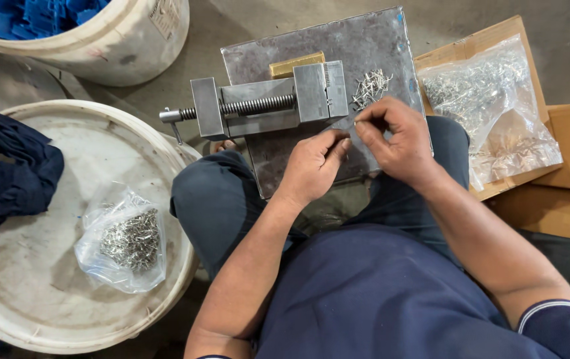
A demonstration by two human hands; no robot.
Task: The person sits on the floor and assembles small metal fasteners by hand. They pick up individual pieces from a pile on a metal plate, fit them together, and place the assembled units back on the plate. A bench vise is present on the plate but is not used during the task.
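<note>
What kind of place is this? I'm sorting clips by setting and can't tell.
Probably a small workshop with piecework done on the floor. A metal vise sits on a steel plate, bags of small metal pins lie on a bucket lid, and cardboard covers the concrete.

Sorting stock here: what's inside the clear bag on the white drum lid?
The clear bag holds a heap of small silvery metal pieces. Those underneath, and their exact shape, can't be made out.

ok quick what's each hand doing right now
left hand: fingers curled, pinching a small metal pin with the right.
right hand: fingers pinched shut on the same pin.
</note>
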